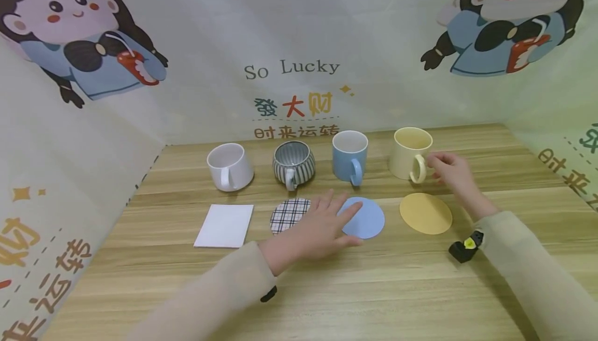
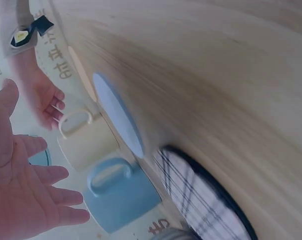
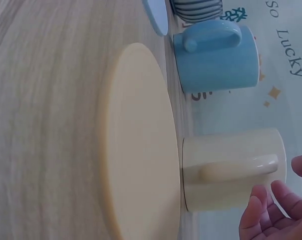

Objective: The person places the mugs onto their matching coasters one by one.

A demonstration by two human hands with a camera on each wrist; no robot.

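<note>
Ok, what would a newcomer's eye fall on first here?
Probably the cartoon figures on the backdrop, upper left and right in the head view. Next, the row below: white mug, striped mug, blue mug and yellow mug, left to right. Then the right hand beside the yellow mug's handle and the left hand with fingers spread, covering part of the plaid coaster and blue coaster.

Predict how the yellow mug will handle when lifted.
The yellow mug looks stiff and probably breakable, given its smooth, ceramic-like finish. Standing upright, it seems unlikely to roll, but its side handle may let it tilt.
</note>
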